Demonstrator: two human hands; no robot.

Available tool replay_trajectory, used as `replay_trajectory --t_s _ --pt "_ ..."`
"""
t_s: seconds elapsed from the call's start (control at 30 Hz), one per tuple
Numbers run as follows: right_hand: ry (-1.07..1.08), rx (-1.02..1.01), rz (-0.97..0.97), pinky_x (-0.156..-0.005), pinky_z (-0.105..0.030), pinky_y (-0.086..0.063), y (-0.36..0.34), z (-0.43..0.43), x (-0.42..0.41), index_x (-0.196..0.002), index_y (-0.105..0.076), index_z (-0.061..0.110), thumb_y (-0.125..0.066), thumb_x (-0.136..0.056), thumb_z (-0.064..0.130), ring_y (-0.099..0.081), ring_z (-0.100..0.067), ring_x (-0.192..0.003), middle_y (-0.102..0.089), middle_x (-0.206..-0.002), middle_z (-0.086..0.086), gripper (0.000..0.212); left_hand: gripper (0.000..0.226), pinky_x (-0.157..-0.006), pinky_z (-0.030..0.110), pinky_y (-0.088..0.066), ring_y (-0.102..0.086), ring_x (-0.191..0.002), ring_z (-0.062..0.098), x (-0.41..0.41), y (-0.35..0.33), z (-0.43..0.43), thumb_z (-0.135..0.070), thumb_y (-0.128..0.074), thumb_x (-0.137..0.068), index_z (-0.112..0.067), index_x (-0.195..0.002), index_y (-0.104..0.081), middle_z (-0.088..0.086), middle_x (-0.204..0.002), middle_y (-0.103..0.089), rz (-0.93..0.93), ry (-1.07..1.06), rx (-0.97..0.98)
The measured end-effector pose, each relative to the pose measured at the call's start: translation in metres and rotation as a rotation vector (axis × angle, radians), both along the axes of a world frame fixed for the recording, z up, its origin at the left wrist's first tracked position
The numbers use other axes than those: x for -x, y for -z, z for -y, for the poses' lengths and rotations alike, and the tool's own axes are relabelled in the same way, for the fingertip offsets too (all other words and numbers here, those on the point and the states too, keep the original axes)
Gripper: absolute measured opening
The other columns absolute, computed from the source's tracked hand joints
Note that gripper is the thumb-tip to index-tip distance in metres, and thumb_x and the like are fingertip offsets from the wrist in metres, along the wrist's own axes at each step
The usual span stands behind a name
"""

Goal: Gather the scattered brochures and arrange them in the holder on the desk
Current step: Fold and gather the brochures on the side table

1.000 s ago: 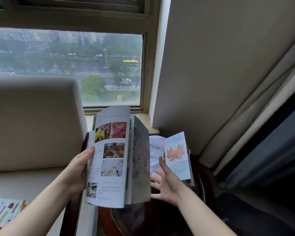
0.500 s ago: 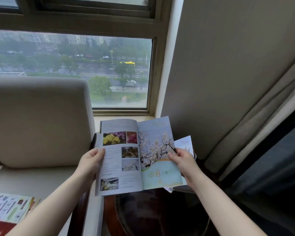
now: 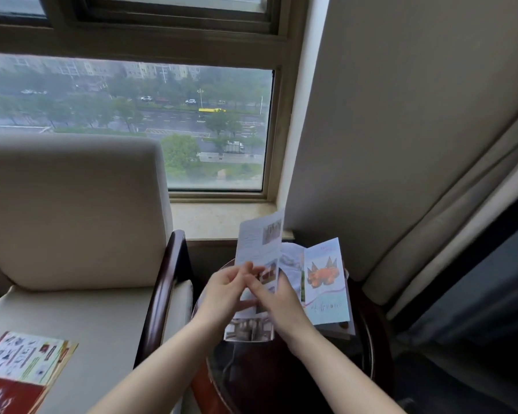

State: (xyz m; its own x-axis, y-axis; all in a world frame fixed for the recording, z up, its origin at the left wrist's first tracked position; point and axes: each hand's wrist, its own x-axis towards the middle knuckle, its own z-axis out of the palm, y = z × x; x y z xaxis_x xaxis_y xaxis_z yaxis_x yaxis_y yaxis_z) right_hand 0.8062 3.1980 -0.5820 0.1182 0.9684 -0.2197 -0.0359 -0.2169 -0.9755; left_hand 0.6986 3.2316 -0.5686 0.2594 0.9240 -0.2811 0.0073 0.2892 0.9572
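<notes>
Brochures lie scattered about this window corner, and the head camera, the only view, takes in three. A folded white photo brochure (image 3: 253,282) stands nearly upright above the round dark glass-topped worktop (image 3: 281,372), caught between both hands. The left hand (image 3: 226,289) pinches its left edge with fingers curled toward the middle; the right hand (image 3: 277,300) lies across its lower front, fingers pressed together on the page. Just beside it on the right, a pale blue brochure with an orange drawing (image 3: 326,282) rests open on the worktop, partly tucked behind the held one. Well apart, on the cream seat cushion of the armchair (image 3: 108,330) at lower left, lies a red and green illustrated leaflet (image 3: 21,369). No holder shows anywhere. To my eye these are light, thin, glossy sheets, limp once unfolded and likely to slide over each other, so I'd close each along its crease and grip the folded spine or a stacked edge firmly, rather than a loose flap that could bend or tear.
</notes>
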Motion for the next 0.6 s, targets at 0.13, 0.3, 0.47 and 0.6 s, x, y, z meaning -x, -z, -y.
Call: replay_trajectory --t_s 0.13,0.3,0.47,0.6 --pt "0.066 0.083 -0.114 -0.080 -0.032 -0.059 0.004 0.004 -0.025 -0.108 -0.063 0.018 -0.055 -0.094 0.006 -0.071 -0.023 -0.097 -0.073 -0.108 -0.009 0.020 0.032 -0.086 0.036 -0.055 -0.065 -0.103 0.024 0.015 0.000 -0.009 -0.003 -0.064 -0.086 -0.017 -0.115 -0.062 0.003 -0.106 -0.068 -0.221 -0.100 -0.211" --pt "0.103 0.057 -0.188 -0.077 -0.035 -0.060 0.007 0.004 -0.050 -0.110 -0.063 0.016 -0.056 -0.094 0.002 -0.072 -0.023 -0.095 -0.076 -0.101 -0.006 0.023 0.059 -0.097 0.043 -0.051 -0.060 -0.116 0.021 0.029 0.001 -0.023 -0.037 -0.074 -0.077 -0.017 -0.130 -0.056 -0.002 -0.124 -0.063 -0.172 -0.021 -0.039" --pt "0.069 0.067 -0.143 -0.083 -0.036 -0.058 0.016 0.008 -0.061 -0.105 -0.066 0.015 -0.065 -0.086 -0.002 -0.072 -0.021 -0.095 -0.077 -0.099 -0.005 0.025 0.027 -0.065 0.023 -0.058 -0.074 -0.089 0.023 0.033 0.010 -0.021 -0.023 -0.076 -0.072 -0.008 -0.094 -0.072 0.008 -0.092 -0.077 0.064 -0.032 -0.053" --pt "0.077 0.060 -0.093 -0.073 -0.026 -0.059 0.023 0.012 -0.059 -0.101 -0.066 0.016 -0.071 -0.081 -0.003 -0.074 -0.017 -0.088 -0.078 -0.093 -0.001 0.028 0.015 -0.062 0.022 -0.058 -0.074 -0.087 0.025 0.034 0.019 -0.018 -0.013 -0.071 -0.080 -0.004 -0.092 -0.071 0.011 -0.090 -0.077 0.086 -0.049 -0.031"
